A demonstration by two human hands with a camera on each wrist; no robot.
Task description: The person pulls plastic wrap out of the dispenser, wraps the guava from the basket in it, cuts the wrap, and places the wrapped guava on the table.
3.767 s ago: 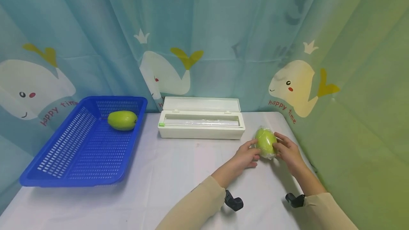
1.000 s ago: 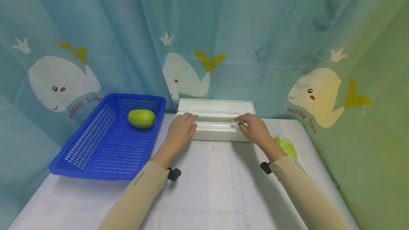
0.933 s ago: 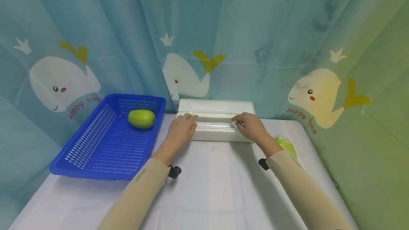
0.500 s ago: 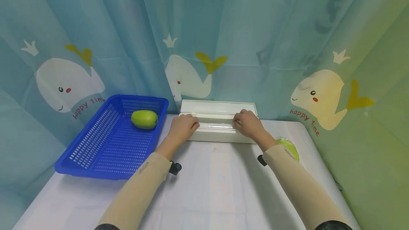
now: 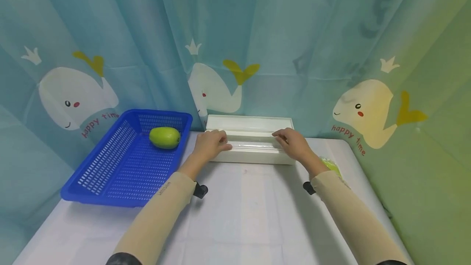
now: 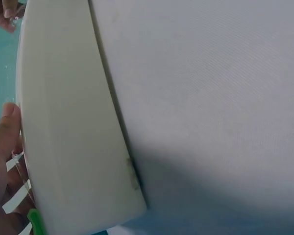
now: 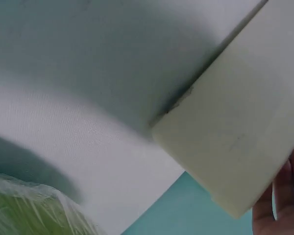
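Observation:
A long white cling film box stands at the back of the table with its lid up. The film roll shows inside it. My left hand rests at the box's left end, thumb straight along the front edge and apart from the fingers. At the right end, my right hand is over the opening. In the left wrist view, the right fingertips pinch a glinting bit of clear film. Behind my right forearm lies a film-wrapped green fruit, partly hidden.
To the left is a blue slotted basket with an unwrapped green oval fruit at its back right. A curtain printed with whales hangs close behind the box. The white tabletop extends in front of the box.
Both hands have gone from the wrapped fruit at the right to the film box. Lately the left thumb has spread from its fingers, and the right hand has shifted slightly right.

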